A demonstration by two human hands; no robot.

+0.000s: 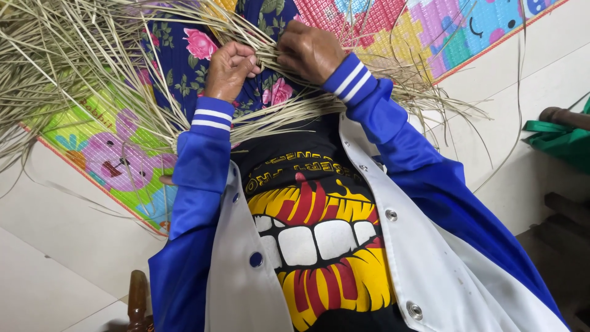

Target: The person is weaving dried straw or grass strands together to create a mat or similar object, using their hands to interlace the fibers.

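Note:
Long dry pale-green straw strips (92,67) fan out across my lap and to the left. My left hand (229,69) is closed on a bunch of these strips over a dark blue floral cloth (178,58). Close beside it, my right hand (309,50) also grips strips, knuckles up. Both arms wear blue sleeves with white-striped cuffs. More strips (295,114) run across below my wrists, over my black printed shirt.
A colourful cartoon-print mat (104,154) lies on the pale tiled floor (55,246). A green object (562,141) and dark wooden furniture parts (562,209) sit at the right edge. A wooden chair post (137,301) shows bottom left.

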